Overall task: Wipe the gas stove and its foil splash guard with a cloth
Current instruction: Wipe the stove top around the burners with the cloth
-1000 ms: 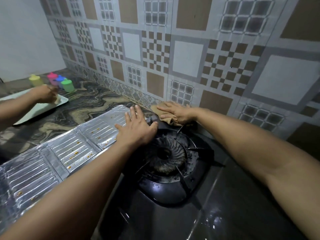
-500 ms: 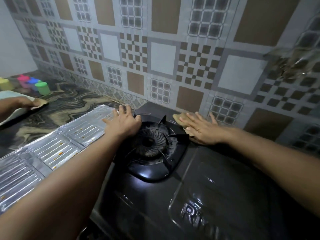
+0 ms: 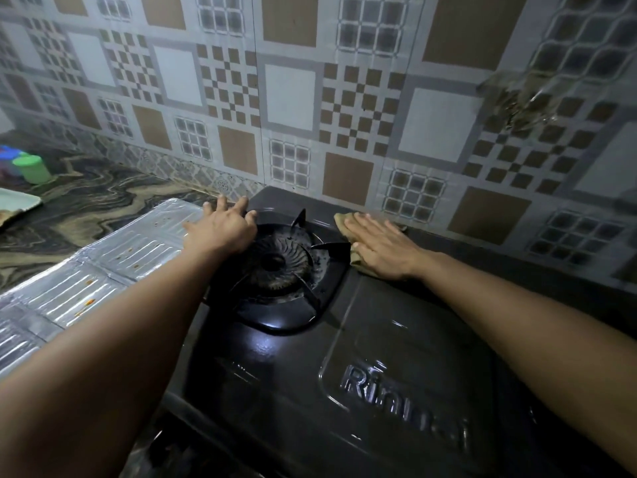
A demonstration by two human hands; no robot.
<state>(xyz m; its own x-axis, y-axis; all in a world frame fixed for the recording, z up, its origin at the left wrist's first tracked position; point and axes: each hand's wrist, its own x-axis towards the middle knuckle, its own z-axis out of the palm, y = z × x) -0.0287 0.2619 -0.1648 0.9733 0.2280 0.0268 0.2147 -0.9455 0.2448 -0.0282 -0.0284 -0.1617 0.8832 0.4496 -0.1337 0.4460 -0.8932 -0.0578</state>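
Black gas stove (image 3: 344,391) set on marbled table (image 3: 103,198) against patterned tiled wall (image 3: 289,94); raised lettering visible on its glossy top. Single burner (image 3: 275,262) with pan-support prongs at centre-left of stove. Tan cloth (image 3: 344,220) lying on stove top just right of burner, near the wall. Right hand (image 3: 382,248) laid flat on cloth, fingers straight and held together, pressing down; no pinch or curl seen. Left hand (image 3: 224,227) resting palm-down at stove's left edge, fingers spread, straddling the edge of stove and the near end of foil splash guard (image 3: 103,270). Foil guard lying flat on table left of stove, touching it; ribbed surface, orange-brown spots in several places. Green cup (image 3: 32,169) at far left by wall, coloured items behind it partly cut off. Pale tray (image 3: 20,201) corner at left frame edge.
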